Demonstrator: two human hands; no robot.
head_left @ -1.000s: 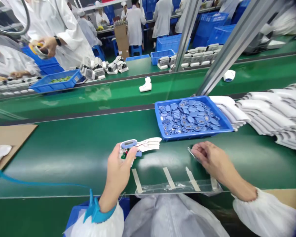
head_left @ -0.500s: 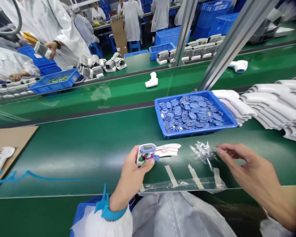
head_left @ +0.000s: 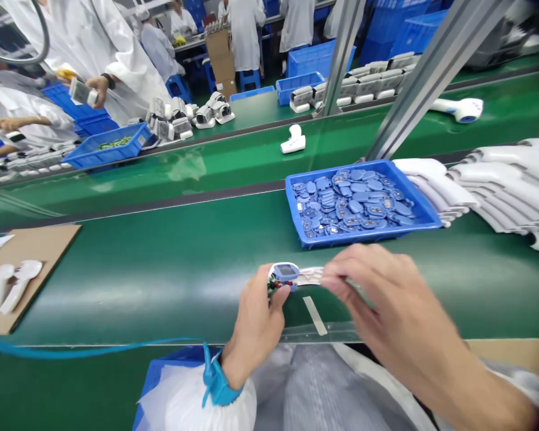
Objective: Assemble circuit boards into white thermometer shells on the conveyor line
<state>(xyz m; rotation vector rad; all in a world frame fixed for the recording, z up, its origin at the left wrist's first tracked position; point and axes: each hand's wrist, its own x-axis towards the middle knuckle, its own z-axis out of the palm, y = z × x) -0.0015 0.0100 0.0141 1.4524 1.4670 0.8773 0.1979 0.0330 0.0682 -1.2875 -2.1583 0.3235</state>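
Observation:
My left hand (head_left: 257,311) is closed around an opened handheld infrared thermometer (head_left: 272,270). Its white casing lies bare on one side, showing a small grey display (head_left: 286,270) in a blue frame, and red wires with green circuit parts below. The white handle half (head_left: 312,275) points right, towards my right hand (head_left: 386,299). There the thumb and fingertips are pinched together at the handle's end; whatever they hold is too small or hidden to name. My right hand covers the spot where the clear plastic pieces lay. A teal band circles my left wrist.
Behind my hands stands a blue tray (head_left: 296,221) of blue oval parts. White casings (head_left: 498,185) are stacked at the right. Cardboard (head_left: 58,251) with two white shells (head_left: 22,281) lies left. A metal post (head_left: 413,90) rises beyond the tray. Co-workers (head_left: 130,66) work across the line.
My right hand has moved left from the clear plastic pieces to the thermometer's handle end, its fingertips pinched. The thermometer in my left hand appears slightly further right and turned. The view has shifted a little.

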